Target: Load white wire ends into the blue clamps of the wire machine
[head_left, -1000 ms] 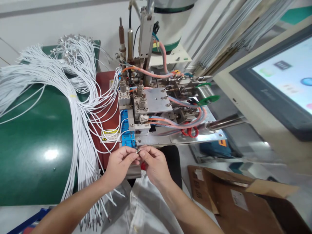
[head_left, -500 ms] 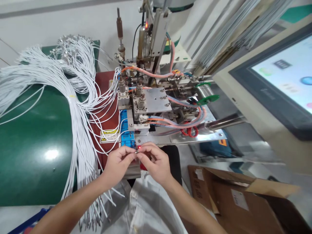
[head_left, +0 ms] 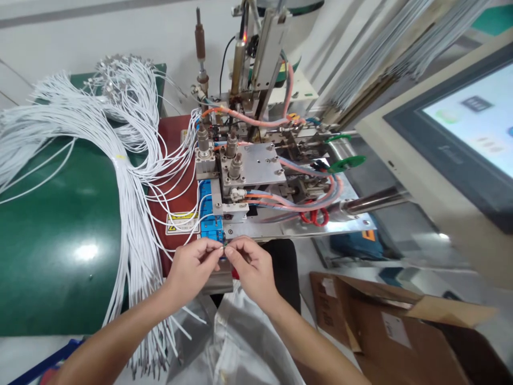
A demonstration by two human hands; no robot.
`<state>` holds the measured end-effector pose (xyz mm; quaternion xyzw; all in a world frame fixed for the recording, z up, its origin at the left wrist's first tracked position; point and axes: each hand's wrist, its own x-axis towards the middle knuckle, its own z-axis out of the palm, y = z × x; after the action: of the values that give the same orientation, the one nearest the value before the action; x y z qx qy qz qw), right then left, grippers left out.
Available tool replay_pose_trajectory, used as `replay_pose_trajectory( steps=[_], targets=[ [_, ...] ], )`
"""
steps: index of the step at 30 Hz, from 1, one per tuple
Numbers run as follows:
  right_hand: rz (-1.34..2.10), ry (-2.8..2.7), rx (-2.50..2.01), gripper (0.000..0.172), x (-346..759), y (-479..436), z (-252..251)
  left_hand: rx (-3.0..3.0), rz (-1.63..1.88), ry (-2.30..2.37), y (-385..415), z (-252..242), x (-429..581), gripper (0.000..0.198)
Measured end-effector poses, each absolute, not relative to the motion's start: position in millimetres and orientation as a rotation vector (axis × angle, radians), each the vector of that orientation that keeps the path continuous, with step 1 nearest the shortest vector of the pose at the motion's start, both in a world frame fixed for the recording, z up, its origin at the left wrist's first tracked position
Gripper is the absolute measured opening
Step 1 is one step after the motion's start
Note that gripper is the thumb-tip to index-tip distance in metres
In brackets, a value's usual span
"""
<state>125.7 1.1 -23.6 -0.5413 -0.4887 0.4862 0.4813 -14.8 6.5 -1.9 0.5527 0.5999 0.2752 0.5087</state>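
- Small piece, just off the near end of the blue block; long axis too small to tell.
- Left hand and right hand: fingertips pinched together on the piece from opposite sides, neither hand clearly nearer.
- White wires: left of the block, some running to it.
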Motion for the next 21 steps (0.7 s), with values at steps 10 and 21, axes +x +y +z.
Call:
replay_pose_trajectory(
  steps=[10,21],
  targets=[
    [1.346,-1.070,-1.301,0.012,128,5,-26,1.098,0.694,1.339,7,0,-12,0.031],
    [1.147,-1.405,-1.253,0.012,138,12,-29,1.097,0.706,1.365,5,-8,-12,0.030]
  ],
)
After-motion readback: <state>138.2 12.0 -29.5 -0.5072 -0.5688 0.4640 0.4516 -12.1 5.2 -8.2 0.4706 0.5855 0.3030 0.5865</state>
